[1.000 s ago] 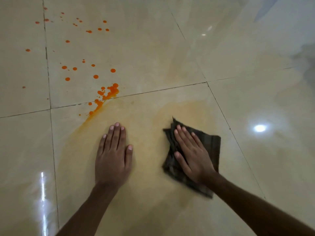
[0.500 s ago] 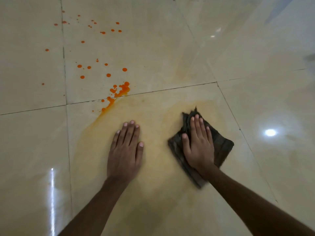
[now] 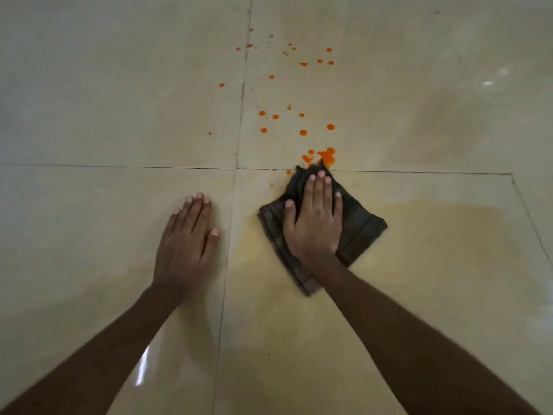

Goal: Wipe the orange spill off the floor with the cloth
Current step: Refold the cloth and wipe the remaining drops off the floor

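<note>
Our right hand lay flat on the dark cloth, fingers straight, pressing it against the edge of the orange spill on the floor. Soft, limp and light, we judged: press mid-cloth. Our left hand rested flat, grasping nothing.

Your floor is glossy beige tile w/ dark grout lines. On it: orange spill drops far side, yellowish smear nearer, & dark cloth, its far corner touching the biggest blob.
</note>
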